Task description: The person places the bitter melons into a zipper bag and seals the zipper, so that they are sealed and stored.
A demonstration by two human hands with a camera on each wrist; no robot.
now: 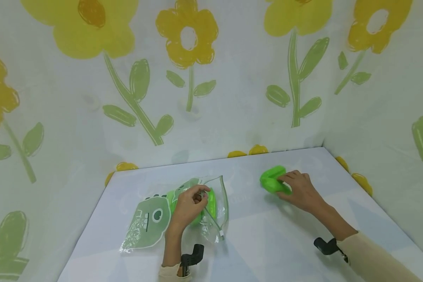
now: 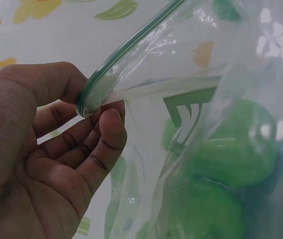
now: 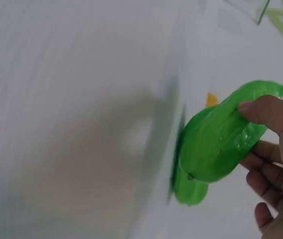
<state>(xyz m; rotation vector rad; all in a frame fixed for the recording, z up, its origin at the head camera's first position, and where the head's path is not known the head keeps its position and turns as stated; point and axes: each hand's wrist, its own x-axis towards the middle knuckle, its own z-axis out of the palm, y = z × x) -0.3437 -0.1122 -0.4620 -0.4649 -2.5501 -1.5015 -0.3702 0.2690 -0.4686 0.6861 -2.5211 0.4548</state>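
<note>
My left hand (image 1: 189, 205) pinches the green zip edge of a clear zip bag (image 1: 146, 225), printed with a green monster face. In the left wrist view, the bag's mouth is parted beside the fingers, and rounded green pieces (image 2: 235, 144) show through the plastic. At the right, my right hand (image 1: 301, 191) holds a glossy bright green toy vegetable (image 3: 221, 137) between thumb and fingers. It is plump at one end and tapers to a narrow tip; its exact kind is unclear. A second, longer green piece (image 3: 190, 189) lies just behind it, partly hidden.
Both pieces and the bag are at a white table (image 1: 253, 243) with faint pale-blue shapes. A flower-print cloth (image 1: 225, 117) hangs behind the table and along its sides. Black camera mounts (image 1: 193, 254) sit on both wrists.
</note>
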